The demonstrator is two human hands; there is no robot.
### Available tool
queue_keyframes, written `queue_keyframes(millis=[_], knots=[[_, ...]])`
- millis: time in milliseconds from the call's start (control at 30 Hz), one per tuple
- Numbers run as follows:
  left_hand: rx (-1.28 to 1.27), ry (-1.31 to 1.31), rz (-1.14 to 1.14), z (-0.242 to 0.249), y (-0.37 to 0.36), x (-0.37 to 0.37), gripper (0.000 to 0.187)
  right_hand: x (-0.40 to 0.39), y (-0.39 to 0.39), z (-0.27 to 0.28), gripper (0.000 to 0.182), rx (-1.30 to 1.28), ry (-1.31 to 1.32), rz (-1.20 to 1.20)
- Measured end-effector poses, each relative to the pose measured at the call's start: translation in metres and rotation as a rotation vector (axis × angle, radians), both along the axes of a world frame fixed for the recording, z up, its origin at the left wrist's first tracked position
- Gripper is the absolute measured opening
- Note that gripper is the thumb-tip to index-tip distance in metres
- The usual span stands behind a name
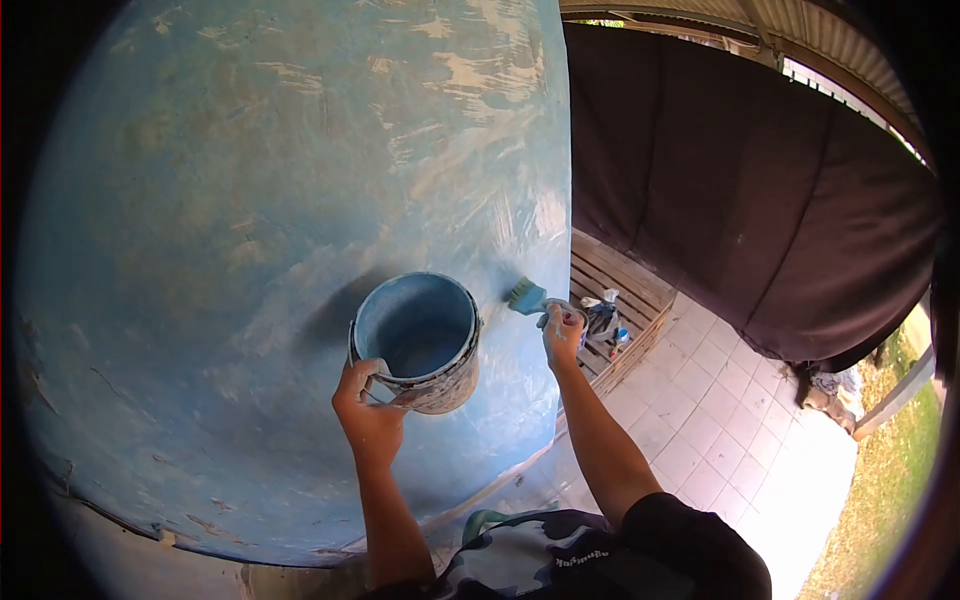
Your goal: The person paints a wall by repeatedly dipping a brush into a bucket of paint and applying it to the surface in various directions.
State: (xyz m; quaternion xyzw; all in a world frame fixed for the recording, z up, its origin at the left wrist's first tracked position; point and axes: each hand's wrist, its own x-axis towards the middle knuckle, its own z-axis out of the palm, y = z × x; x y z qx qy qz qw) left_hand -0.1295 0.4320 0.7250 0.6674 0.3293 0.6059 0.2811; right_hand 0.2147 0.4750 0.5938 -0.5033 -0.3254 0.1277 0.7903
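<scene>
My left hand (372, 405) grips the near rim of a paint-stained bucket (447, 388), its inside coated blue. The bucket hangs tilted toward me, close in front of a wall (250, 290) streaked with blue over paler patches. In my right hand (562, 335) is a paintbrush (533, 299) with blue paint on its base, its fingers wrapped round the handle. The bristles point left and lie right at the wall surface, near its right edge. Shadows of bucket and brush fall on the wall.
Right of the wall stands a slatted wooden platform (640, 290) with small items (603, 318) on it. A dark cloth (740, 190) hangs behind. Pale floor tiles (715, 400) run toward grass (890, 470) at the far right, past a post (893, 395).
</scene>
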Motion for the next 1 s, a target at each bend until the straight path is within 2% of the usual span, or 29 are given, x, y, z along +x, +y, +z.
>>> queue_keyframes(millis=[33,67,133,233,300,367,533,600,667,733,800,867,1000], knots=[[0.030,0.012,-0.027,-0.002,0.003,0.002,0.049,0.007,0.003,0.006,0.021,-0.110,-0.084,-0.109],[0.062,0.023,-0.054,-0.005,0.003,0.006,0.049,0.016,0.001,0.011,0.021,-0.102,-0.073,-0.068],[0.039,0.060,-0.028,-0.006,-0.011,0.019,0.049,0.010,-0.035,0.070,0.021,-0.040,0.044,0.072],[0.267,0.181,0.003,-0.006,-0.022,0.040,0.051,-0.007,-0.091,0.149,0.024,0.079,0.053,0.191],[0.309,0.153,-0.001,-0.017,-0.020,0.052,0.052,-0.016,-0.124,0.180,0.025,0.125,0.062,0.198],[0.389,0.126,0.006,-0.028,-0.016,0.062,0.052,-0.022,-0.154,0.201,0.025,0.234,-0.033,0.324],[0.446,0.083,-0.059,-0.044,-0.019,0.086,0.048,-0.035,-0.206,0.217,0.022,0.094,-0.104,0.436],[0.447,0.070,-0.096,-0.045,-0.021,0.093,0.045,-0.048,-0.213,0.225,0.017,-0.060,-0.216,0.433],[0.440,0.072,-0.150,-0.043,-0.025,0.099,0.041,-0.052,-0.213,0.220,0.015,-0.032,-0.185,0.425],[0.472,0.071,-0.150,-0.043,-0.028,0.103,0.039,-0.054,-0.218,0.224,0.016,-0.270,-0.585,0.358],[0.485,0.080,-0.166,-0.042,-0.031,0.107,0.040,-0.061,-0.215,0.216,0.017,-0.228,-0.618,0.305],[0.500,0.091,-0.182,-0.040,-0.033,0.110,0.040,-0.070,-0.214,0.216,0.019,-0.270,-0.774,0.117],[0.541,0.098,-0.201,-0.039,-0.032,0.116,0.039,-0.081,-0.201,0.213,0.010,-0.363,-0.796,0.013]])
